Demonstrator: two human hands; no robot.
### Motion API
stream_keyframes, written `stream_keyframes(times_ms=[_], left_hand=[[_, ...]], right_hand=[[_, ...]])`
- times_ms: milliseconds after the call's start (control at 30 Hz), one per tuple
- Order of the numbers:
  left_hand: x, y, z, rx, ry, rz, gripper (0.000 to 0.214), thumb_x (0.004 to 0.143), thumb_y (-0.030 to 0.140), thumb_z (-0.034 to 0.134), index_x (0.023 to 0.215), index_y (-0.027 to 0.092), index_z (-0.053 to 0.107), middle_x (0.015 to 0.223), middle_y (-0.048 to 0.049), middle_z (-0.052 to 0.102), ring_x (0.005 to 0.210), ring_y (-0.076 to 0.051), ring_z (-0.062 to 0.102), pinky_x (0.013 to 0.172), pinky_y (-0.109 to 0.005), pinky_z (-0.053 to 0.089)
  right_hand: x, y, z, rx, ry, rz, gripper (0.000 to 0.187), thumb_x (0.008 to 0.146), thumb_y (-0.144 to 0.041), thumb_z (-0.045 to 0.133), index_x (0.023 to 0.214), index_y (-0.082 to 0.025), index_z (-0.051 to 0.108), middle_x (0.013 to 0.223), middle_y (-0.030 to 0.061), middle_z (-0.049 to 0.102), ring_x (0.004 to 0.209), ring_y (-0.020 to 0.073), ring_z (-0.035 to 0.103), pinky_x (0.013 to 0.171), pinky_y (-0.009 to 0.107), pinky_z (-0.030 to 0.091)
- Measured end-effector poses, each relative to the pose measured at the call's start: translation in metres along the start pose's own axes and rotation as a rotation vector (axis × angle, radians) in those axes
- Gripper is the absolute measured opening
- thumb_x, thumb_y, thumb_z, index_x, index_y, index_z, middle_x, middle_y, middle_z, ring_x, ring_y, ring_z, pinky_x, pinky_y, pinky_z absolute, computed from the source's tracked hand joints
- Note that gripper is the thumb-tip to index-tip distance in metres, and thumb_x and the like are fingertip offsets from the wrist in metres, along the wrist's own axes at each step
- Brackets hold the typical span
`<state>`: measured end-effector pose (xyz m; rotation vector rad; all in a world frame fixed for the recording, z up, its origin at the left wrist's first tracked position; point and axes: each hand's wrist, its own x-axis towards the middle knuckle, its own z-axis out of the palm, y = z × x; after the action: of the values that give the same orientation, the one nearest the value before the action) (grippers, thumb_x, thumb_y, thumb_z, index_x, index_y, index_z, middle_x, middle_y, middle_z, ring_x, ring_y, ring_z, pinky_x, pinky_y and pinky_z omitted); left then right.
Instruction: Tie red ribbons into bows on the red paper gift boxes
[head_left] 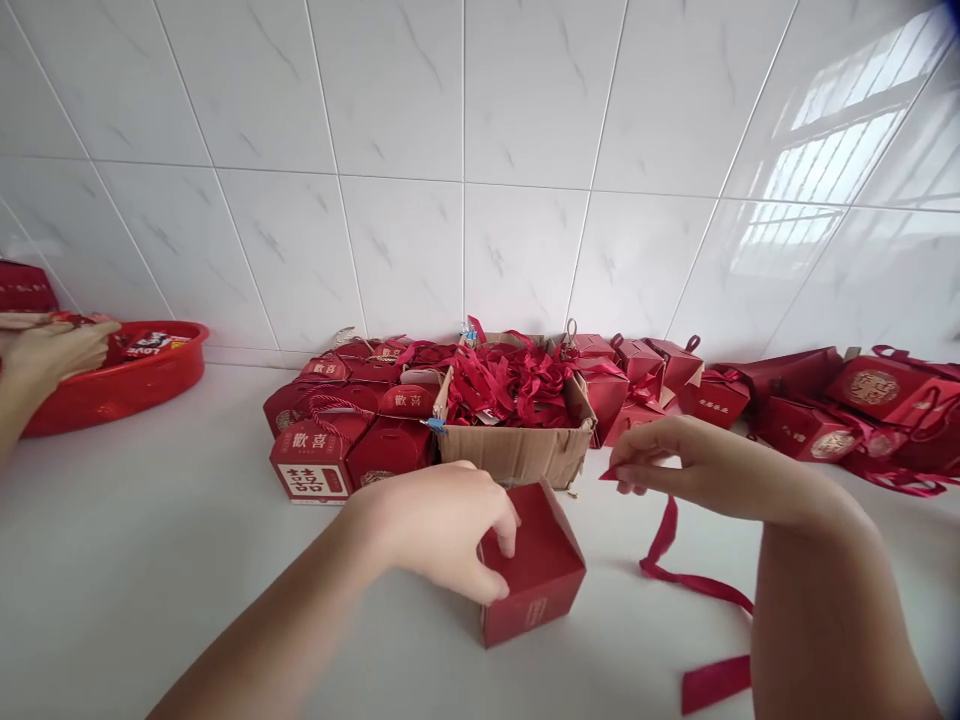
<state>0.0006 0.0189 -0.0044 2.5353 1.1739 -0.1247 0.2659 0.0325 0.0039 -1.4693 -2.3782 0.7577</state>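
A small red gift box [541, 570] stands on the white counter [150, 540] just in front of me. My left hand [442, 525] is closed over its top left, fingers curled on the lid. To the right, my right hand [667, 455] pinches one end of a red ribbon [675, 570], which trails down onto the counter and under my right forearm. The right hand is a little apart from the box.
A cardboard carton [517, 450] full of red ribbons stands behind the box. Several finished red boxes [337, 420] cluster to its left, more red boxes and bags [825, 410] to its right. Another person's hand [52, 350] reaches over a red basin [127, 385] at far left. White tiled wall behind.
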Motion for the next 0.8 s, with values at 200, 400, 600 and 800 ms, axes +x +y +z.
stream_keyframes(times_ms=[200, 400, 600, 800], left_hand=[[-0.004, -0.005, -0.003, 0.009, -0.031, 0.047, 0.029, 0.067, 0.021, 0.062, 0.094, 0.027, 0.070, 0.090, -0.0023, 0.071, 0.105, -0.023, 0.058, 0.083, -0.029, 0.046], [-0.003, 0.000, -0.004, 0.013, -0.046, 0.016, 0.024, 0.071, 0.021, 0.060, 0.093, 0.026, 0.068, 0.092, -0.0029, 0.070, 0.105, -0.024, 0.057, 0.073, -0.027, 0.047], [-0.003, 0.000, -0.006, 0.025, -0.103, 0.017, 0.027, 0.071, 0.020, 0.057, 0.096, 0.027, 0.066, 0.090, -0.0008, 0.070, 0.105, -0.024, 0.055, 0.072, -0.027, 0.046], [-0.002, -0.002, -0.007, 0.042, -0.131, 0.022, 0.032, 0.070, 0.018, 0.056, 0.099, 0.028, 0.065, 0.091, 0.0006, 0.070, 0.106, -0.024, 0.053, 0.074, -0.029, 0.047]], right_hand=[[0.002, -0.010, 0.003, -0.126, 0.025, 0.029, 0.035, 0.085, -0.050, 0.048, 0.083, -0.021, 0.068, 0.084, 0.0042, 0.069, 0.074, 0.0194, 0.061, 0.066, 0.031, 0.048], [0.009, -0.015, 0.009, -0.109, -0.043, 0.021, 0.028, 0.085, -0.041, 0.048, 0.080, -0.020, 0.067, 0.079, 0.0044, 0.066, 0.070, 0.0189, 0.059, 0.060, 0.029, 0.044], [0.021, -0.018, 0.021, -0.053, -0.117, -0.015, 0.025, 0.082, -0.038, 0.052, 0.069, -0.018, 0.061, 0.071, 0.0026, 0.059, 0.064, 0.0153, 0.053, 0.055, 0.026, 0.038], [0.025, -0.024, 0.026, -0.100, -0.146, 0.030, 0.024, 0.081, -0.033, 0.054, 0.062, -0.018, 0.057, 0.066, 0.0025, 0.056, 0.061, 0.0141, 0.049, 0.052, 0.026, 0.034]])
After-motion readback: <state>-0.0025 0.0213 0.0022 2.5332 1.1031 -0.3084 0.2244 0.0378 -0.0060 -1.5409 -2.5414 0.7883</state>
